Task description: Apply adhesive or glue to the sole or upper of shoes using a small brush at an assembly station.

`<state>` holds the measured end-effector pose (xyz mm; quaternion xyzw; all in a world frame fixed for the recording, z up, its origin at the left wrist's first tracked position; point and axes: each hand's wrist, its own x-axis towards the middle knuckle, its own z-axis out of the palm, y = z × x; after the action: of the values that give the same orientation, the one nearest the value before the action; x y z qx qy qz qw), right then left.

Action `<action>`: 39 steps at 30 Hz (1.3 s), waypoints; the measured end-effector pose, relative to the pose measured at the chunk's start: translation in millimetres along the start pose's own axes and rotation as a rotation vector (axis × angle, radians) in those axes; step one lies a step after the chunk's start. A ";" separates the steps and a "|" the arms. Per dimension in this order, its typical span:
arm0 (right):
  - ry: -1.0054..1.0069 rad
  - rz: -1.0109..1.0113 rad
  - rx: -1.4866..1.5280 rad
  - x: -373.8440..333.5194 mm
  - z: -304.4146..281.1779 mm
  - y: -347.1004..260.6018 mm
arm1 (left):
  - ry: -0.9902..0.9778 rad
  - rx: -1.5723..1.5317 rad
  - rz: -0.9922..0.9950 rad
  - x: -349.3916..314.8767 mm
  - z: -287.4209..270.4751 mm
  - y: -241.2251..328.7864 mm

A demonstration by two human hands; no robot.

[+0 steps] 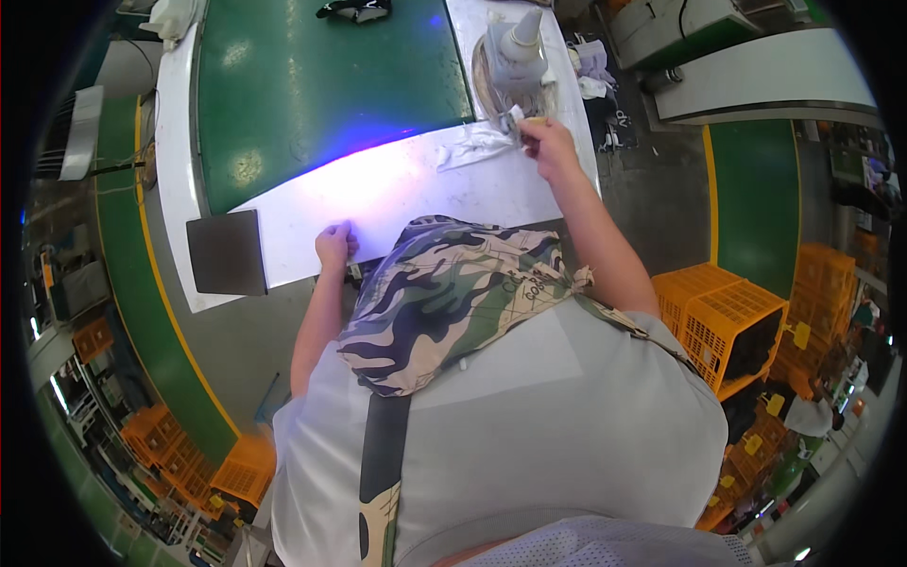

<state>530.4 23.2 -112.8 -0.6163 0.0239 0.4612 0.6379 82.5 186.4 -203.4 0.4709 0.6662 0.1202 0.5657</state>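
My right hand (550, 146) reaches to the right side of the white table, its fingers pinched on a short yellowish handle (535, 121). What the handle belongs to is too small to tell. Just beyond it stands a clear squeeze bottle (517, 59) with a cone-shaped nozzle, set in a round dish or tray. A crumpled white cloth (475, 146) lies left of the fingers. At the table's near edge, my left hand (335, 246) is closed with curled fingers; whatever may be inside them is hidden.
A green belt (331, 85) crosses the white table (397, 180), with a black item (356, 10) at its far end. Bright violet-white light falls near its end. A dark square plate (227, 252) lies at the left corner. Orange crates (723, 321) stand right of me.
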 end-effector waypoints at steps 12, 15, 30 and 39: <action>0.267 -0.575 -0.988 42.6 -25.6 -27.2 | 0.058 0.001 0.046 -14.0 7.4 0.7; 0.239 -0.678 -1.185 51.5 -17.5 -26.8 | 0.059 -0.019 0.051 -10.5 7.3 -4.5; 0.188 -0.709 -1.577 50.5 2.4 -31.4 | 0.119 0.018 0.075 -14.6 11.5 -1.3; 0.188 -0.804 -1.560 53.7 1.4 -33.3 | 0.134 0.059 0.072 -8.0 11.0 -5.4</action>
<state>581.0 60.5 -119.2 -0.8733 -0.4639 0.0340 0.1448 88.7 173.4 -205.7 0.5019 0.6883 0.1523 0.5012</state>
